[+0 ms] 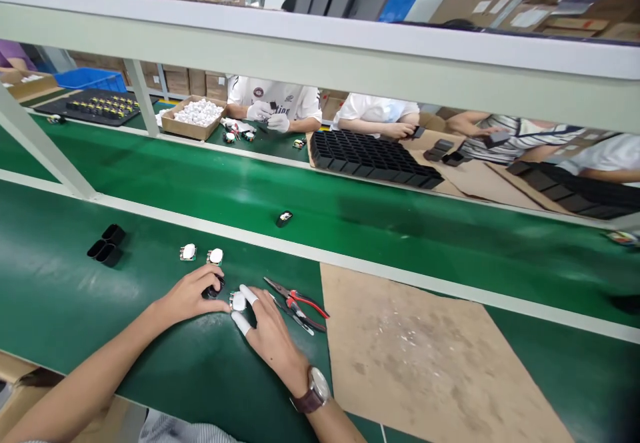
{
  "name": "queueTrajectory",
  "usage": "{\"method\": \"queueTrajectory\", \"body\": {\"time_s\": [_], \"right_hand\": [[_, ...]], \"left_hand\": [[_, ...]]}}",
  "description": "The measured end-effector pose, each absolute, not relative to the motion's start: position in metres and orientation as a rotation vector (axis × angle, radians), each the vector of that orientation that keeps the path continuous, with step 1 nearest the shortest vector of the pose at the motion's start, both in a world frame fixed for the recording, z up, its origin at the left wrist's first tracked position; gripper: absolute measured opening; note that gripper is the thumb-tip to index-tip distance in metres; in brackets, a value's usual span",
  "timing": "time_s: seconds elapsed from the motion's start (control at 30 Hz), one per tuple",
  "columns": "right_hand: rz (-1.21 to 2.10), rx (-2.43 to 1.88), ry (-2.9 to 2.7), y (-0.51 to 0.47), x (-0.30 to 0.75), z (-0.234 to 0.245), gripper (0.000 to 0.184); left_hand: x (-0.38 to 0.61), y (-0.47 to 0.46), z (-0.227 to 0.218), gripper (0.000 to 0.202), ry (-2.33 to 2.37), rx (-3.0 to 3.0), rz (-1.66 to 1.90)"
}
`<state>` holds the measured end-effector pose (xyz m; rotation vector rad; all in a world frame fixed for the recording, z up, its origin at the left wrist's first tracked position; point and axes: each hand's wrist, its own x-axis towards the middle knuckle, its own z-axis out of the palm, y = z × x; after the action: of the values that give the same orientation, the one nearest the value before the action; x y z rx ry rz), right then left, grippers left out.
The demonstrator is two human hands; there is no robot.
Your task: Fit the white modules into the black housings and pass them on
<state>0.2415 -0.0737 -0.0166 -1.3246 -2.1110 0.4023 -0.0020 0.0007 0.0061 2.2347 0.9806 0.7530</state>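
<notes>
My left hand (193, 294) is closed around a small black plastic housing (214, 287) on the green bench. Just right of it, a small circuit board with a white round top (239, 301) sits between the thumb and index finger of my right hand (267, 326). White finger cots cover those two fingertips. Two similar white-topped boards, one left (188, 252) and one right (215, 256), lie beyond my left hand. Pliers with red and black handles (295, 299) rest right of my right hand, with tweezers (300, 323) partly beneath them.
Several empty black housings (107, 245) stand at the left. A stained cardboard sheet (410, 356) covers the bench at right. Past a pale rail (250, 234), a filled housing (285, 218) lies on the green belt. Co-workers sit opposite, near a box of white parts (195, 116) and black housings (370, 156).
</notes>
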Motion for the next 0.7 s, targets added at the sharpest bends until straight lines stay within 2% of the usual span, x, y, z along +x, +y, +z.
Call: {"method": "queueTrajectory", "body": {"time_s": [0.07, 0.27, 0.4, 0.53, 0.7], "right_hand": [[0.381, -1.336, -2.123, -0.076, 0.244, -0.017, 0.056], [0.326, -1.31, -2.079, -0.076, 0.243, -0.018, 0.046], [0.349, -1.263, -1.947, -0.076, 0.237, -0.004, 0.039], [0.349, -1.218, -1.893, -0.079, 0.237, 0.012, 0.04], [0.298, -1.232, -1.877, -0.081, 0.245, 0.013, 0.047]], "left_hand": [[-0.013, -0.001, 0.008, 0.044, 0.968, 2.191, 0.776], [-0.025, -0.004, 0.017, 0.079, 1.033, 2.083, 0.623], [-0.018, -0.008, 0.014, 0.075, 1.008, 2.102, 0.539], [-0.008, -0.013, 0.004, 0.068, 1.06, 2.109, 0.554], [-0.007, -0.014, 0.005, 0.086, 1.091, 2.169, 0.571]]}}
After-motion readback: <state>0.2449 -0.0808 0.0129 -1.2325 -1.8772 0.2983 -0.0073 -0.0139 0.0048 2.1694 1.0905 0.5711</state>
